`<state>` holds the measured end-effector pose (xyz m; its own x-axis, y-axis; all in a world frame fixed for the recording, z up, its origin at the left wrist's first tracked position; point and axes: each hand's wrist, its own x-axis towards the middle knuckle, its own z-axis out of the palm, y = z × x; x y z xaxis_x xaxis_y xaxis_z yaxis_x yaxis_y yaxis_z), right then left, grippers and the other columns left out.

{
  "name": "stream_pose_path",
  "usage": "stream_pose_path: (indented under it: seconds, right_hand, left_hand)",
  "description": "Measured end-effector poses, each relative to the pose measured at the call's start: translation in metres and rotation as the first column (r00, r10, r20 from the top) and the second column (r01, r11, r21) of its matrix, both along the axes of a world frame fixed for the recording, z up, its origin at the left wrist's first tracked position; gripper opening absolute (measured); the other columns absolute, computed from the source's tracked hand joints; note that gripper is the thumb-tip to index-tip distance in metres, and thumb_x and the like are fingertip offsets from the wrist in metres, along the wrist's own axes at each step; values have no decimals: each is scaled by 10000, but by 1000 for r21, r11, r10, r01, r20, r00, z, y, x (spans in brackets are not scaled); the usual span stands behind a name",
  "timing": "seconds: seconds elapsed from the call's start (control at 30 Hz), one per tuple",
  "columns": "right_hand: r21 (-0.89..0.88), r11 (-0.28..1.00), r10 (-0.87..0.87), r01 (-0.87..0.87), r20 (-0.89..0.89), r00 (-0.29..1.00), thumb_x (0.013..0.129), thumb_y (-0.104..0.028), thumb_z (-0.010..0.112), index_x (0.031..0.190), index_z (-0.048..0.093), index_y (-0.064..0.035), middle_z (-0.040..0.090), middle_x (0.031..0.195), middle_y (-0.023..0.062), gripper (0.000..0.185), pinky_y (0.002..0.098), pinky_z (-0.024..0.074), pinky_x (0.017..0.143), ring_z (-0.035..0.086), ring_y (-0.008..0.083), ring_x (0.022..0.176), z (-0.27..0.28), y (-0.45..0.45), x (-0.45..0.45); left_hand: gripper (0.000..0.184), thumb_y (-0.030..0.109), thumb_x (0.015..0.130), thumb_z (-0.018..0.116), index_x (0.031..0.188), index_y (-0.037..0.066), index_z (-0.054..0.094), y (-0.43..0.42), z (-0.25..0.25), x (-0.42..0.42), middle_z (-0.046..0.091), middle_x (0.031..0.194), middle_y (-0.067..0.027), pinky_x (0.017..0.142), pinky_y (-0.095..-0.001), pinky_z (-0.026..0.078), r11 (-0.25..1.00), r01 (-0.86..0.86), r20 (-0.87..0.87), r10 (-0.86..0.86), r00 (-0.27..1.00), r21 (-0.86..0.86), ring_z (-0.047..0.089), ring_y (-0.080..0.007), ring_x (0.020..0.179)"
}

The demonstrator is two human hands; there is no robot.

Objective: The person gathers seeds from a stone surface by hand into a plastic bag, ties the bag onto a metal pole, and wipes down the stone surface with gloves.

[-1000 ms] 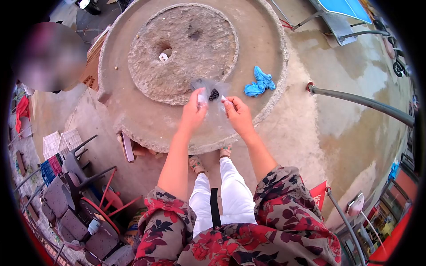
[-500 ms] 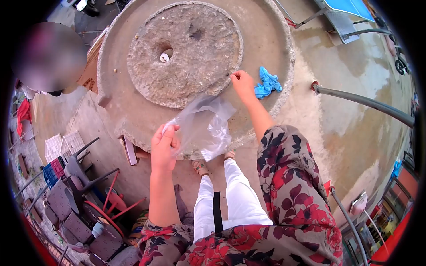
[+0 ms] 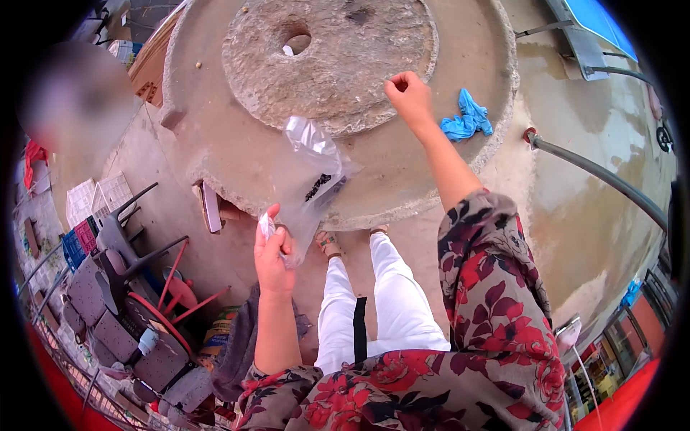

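A clear plastic bag (image 3: 298, 176) hangs from my left hand (image 3: 274, 253), whose fingers are closed on its edge. Something small and black (image 3: 317, 187) shows inside the bag. My right hand (image 3: 410, 97) is raised over the right part of the round millstone (image 3: 338, 65), thumb and finger pinched; whatever it may hold is too small to make out. A crumpled blue glove (image 3: 467, 117) lies on the stone base (image 3: 183, 154), right of my right hand.
Stacked grey chairs (image 3: 118, 316) and a red stool (image 3: 180, 291) stand at lower left, near white crates (image 3: 98, 198). A metal pole (image 3: 604, 176) slants at the right. A blurred person (image 3: 75, 100) is at upper left.
My hands have moved apart, the right one up and to the right, off the bag. The left has gone down and left with the bag, which now hangs lengthwise.
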<state>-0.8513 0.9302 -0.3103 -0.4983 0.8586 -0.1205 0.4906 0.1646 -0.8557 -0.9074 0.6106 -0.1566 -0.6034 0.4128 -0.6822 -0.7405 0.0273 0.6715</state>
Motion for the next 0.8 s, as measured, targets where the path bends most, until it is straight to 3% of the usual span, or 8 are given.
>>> stream_pose_path:
  seconds: [0.1,0.17,0.33,0.5,0.57,0.67,0.77,0.8]
  right_hand:
    - [-125,948,233,-294,-356,905,709,-83,632,781,575,-42,601,691,60,100,291,462,546,564,208,580,110,-76,0]
    - [2,830,503,-558,-435,747,727,-109,621,798,568,-61,601,713,61,101,320,461,536,582,218,593,144,-126,4]
    - [26,628,726,-778,339,598,749,-161,618,802,574,-81,598,755,57,105,365,461,588,596,256,696,85,-199,7]
    - [499,832,340,-244,-109,934,713,-118,661,978,572,-74,579,788,91,283,343,467,649,565,262,725,115,-159,27]
    - [569,822,76,-11,-91,993,701,-95,673,976,585,-64,589,821,96,290,321,465,673,567,230,746,124,-144,19]
    - [122,990,78,-72,-45,996,712,-75,654,935,603,-33,606,869,112,232,291,463,684,573,190,752,75,-150,20]
    - [-566,732,378,-379,-125,917,750,-44,572,941,599,-6,622,912,126,196,279,463,666,586,170,735,24,-176,19]
    - [-430,810,339,-399,-213,917,749,-37,548,935,602,-13,623,894,118,195,283,462,647,588,189,707,29,-189,16]
  left_hand:
    - [465,28,831,425,1291,34,354,5,2,11,374,591,20,408,-189,272,998,3,-49,-6,999,-55,325,-53,473]
    - [493,27,821,425,1306,57,341,7,5,18,378,596,31,376,-193,254,999,12,-33,-13,999,-33,316,-51,455]
    - [495,39,824,438,1309,69,343,9,19,23,358,578,46,369,-195,244,999,35,-27,-35,999,-31,296,-36,447]
    - [454,37,825,446,1274,47,379,-11,18,24,354,583,58,387,-192,243,995,89,-56,-92,994,-51,301,-26,469]
    - [433,26,822,449,1252,32,398,-17,14,25,352,587,65,404,-188,242,989,124,-82,-130,988,-80,298,-19,479]
    - [495,130,806,584,1242,13,381,-26,16,25,389,653,53,498,-182,305,971,234,-113,-238,965,-42,355,-25,560]
    - [815,295,676,766,1273,1,297,-43,-9,24,432,795,-1,671,-236,387,920,377,-526,-372,765,-102,424,-86,710]
    - [1105,432,526,831,1310,-3,184,-51,-18,25,432,1001,-72,864,-312,356,899,345,-607,-436,664,-269,430,-181,953]
